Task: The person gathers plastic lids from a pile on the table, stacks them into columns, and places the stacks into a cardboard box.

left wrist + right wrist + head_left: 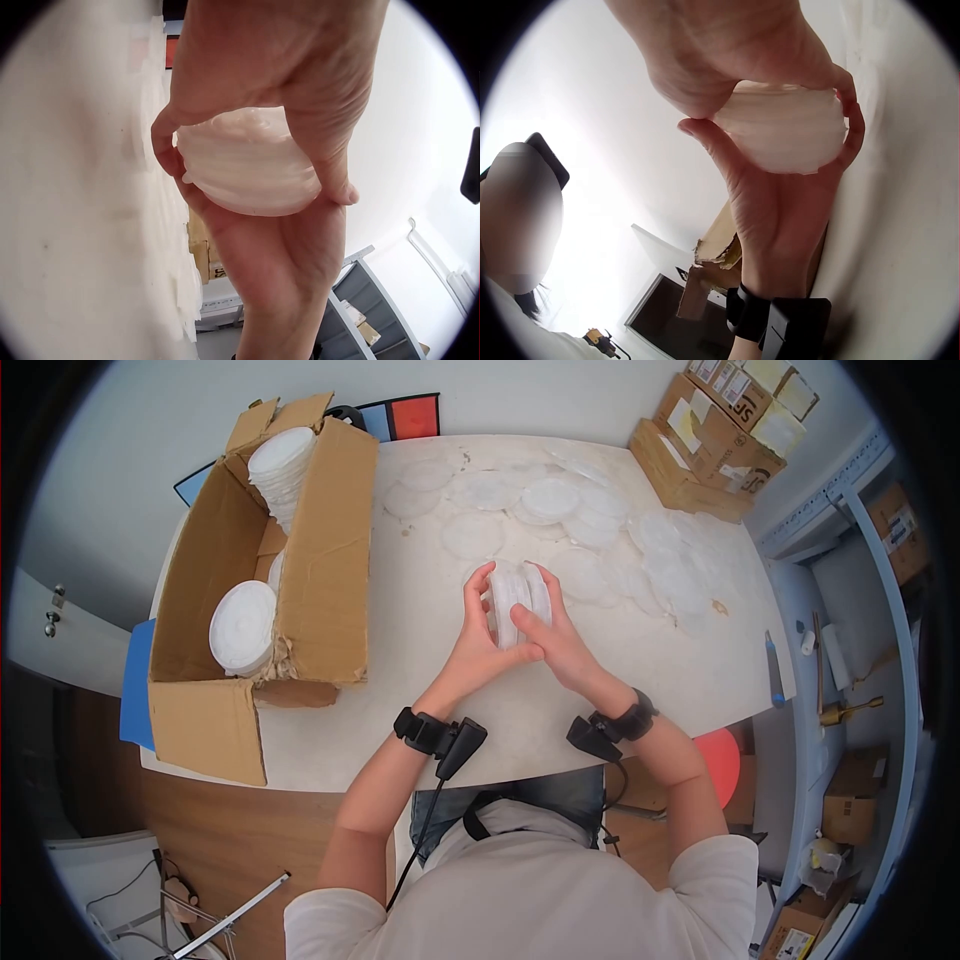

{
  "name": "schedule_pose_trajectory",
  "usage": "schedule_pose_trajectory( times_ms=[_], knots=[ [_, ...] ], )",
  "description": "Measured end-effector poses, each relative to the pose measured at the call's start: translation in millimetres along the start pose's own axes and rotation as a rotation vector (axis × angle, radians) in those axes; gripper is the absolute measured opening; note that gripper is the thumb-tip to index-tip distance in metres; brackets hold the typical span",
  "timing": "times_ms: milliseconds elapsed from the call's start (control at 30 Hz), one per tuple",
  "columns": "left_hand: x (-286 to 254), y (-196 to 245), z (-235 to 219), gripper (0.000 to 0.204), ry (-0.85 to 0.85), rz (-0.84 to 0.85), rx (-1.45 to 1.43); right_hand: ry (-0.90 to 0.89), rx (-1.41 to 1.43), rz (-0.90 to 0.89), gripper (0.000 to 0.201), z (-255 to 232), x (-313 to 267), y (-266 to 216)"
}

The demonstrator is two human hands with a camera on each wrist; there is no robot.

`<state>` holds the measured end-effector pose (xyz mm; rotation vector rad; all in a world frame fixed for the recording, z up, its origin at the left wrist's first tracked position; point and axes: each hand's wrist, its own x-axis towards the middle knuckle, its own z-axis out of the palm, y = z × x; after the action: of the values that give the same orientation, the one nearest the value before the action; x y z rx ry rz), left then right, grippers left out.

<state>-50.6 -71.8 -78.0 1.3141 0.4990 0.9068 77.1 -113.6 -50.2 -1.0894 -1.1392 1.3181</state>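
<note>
Both hands grip a stack of round, translucent white plastic lids from opposite sides, holding it on edge over the white table. My left hand curls round the left side, and my right hand round the right, its thumb lying across the stack's near edge. In the left wrist view the layered rims of the lids show between the palms. The right wrist view has the same lids framed by curled fingers and thumbs. Loose flat lids lie spread over the table beyond the hands.
An open cardboard box stands at the left of the table, with stacks of white round lids inside. Taped cartons sit at the back right corner. A blue-handled tool lies by the right edge, near a grey shelf unit.
</note>
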Motion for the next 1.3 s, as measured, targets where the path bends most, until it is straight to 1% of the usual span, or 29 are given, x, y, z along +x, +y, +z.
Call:
schedule_pose_trajectory(
  times_ms=[133, 200, 333, 400, 433, 500, 533, 600, 633, 700, 800, 933, 1000, 1033, 1100, 1133, 1200, 1233, 1300],
  knots=[
    [-1, -3, 1, 0.112, -0.029, 0.031, 0.026, -0.011, -0.023, -0.027, 0.075, -1, 0, 5],
    [-1, -7, 1, 0.113, -0.056, 0.064, 0.017, -0.113, -0.021, -0.015, 0.078, -2, 0, 8],
    [0, -1, 2, 0.110, -0.116, 0.092, 0.026, -0.146, -0.087, -0.010, 0.078, -7, -2, 8],
    [1, 9, 3, 0.102, -0.061, -0.063, -0.083, -0.074, -0.136, 0.001, 0.078, -9, -2, 0],
    [0, 8, 3, 0.102, -0.062, -0.063, -0.083, -0.073, -0.136, 0.000, 0.078, -8, -2, 2],
    [-1, 7, 3, 0.097, -0.034, -0.061, -0.180, -0.012, -0.143, -0.075, 0.076, -5, -2, 5],
    [-1, 6, 1, 0.097, -0.033, -0.059, -0.178, -0.013, -0.142, -0.077, 0.076, -4, -1, 3],
    [-1, 2, 1, 0.097, 0.058, -0.021, -0.133, -0.001, -0.234, -0.100, 0.075, -3, -2, -3],
    [-1, 2, 1, 0.097, 0.058, -0.021, -0.133, -0.001, -0.235, -0.099, 0.075, -3, -2, -2],
    [-1, 3, 1, 0.100, 0.024, 0.016, -0.096, -0.098, -0.216, -0.097, 0.073, -3, -3, 1],
    [-1, 2, 1, 0.105, 0.004, 0.004, -0.046, -0.131, -0.181, -0.134, 0.073, -4, -2, 10],
    [0, -4, 1, 0.109, -0.008, 0.007, -0.037, -0.122, -0.135, -0.123, 0.073, -5, 1, 30],
    [0, -7, 0, 0.109, -0.045, 0.084, 0.005, -0.117, -0.148, -0.108, 0.074, -5, 3, 31],
    [-1, -7, 0, 0.109, -0.045, 0.084, 0.005, -0.116, -0.152, -0.102, 0.074, -5, 3, 31],
    [-1, -6, 0, 0.110, -0.076, 0.129, 0.079, -0.211, 0.009, -0.068, 0.074, -3, 2, 28],
    [-1, -7, -1, 0.110, -0.075, 0.129, 0.079, -0.212, 0.009, -0.067, 0.074, -4, 2, 26],
    [-2, -10, -3, 0.106, -0.084, 0.128, 0.088, -0.271, -0.073, 0.048, 0.071, -9, 3, 19],
    [-1, -1, -3, 0.106, -0.084, 0.129, 0.086, -0.271, -0.075, 0.049, 0.071, -14, 8, 11],
    [2, 16, -10, 0.080, 0.203, -0.097, -0.240, -0.265, -0.707, -0.038, 0.070, -26, 22, -5]
  ],
)
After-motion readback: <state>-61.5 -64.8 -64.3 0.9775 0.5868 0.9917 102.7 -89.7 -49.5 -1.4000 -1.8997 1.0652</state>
